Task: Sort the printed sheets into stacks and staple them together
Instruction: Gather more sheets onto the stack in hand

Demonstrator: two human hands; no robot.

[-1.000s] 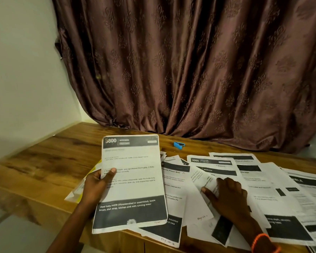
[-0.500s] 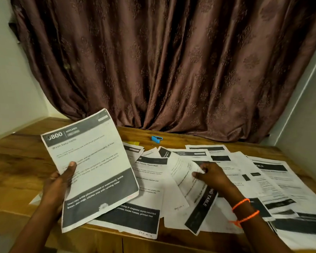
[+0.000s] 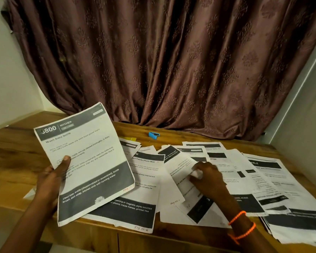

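My left hand [image 3: 52, 181] grips a printed sheet headed "3800 KITCHEN, Wash baby bottle" [image 3: 88, 157], held tilted above the table's left part, thumb on its face. Several printed sheets [image 3: 148, 181] lie fanned and overlapping across the wooden table [image 3: 16, 150]. My right hand [image 3: 206, 177], with orange bands at the wrist, pinches a slanted sheet [image 3: 179, 168] in the middle of the spread. A small blue stapler [image 3: 154, 135] lies on the table behind the papers, apart from both hands.
A brown patterned curtain [image 3: 162, 61] hangs behind the table. White walls close in at left and right. A yellow slip [image 3: 130, 139] peeks out behind the held sheet. More sheets [image 3: 285, 194] overhang the table's front right edge.
The held sheet has tilted from upright to slanted left and lifted. My right hand went from pressing flat on the spread to pinching one slanted sheet. The view swung right.
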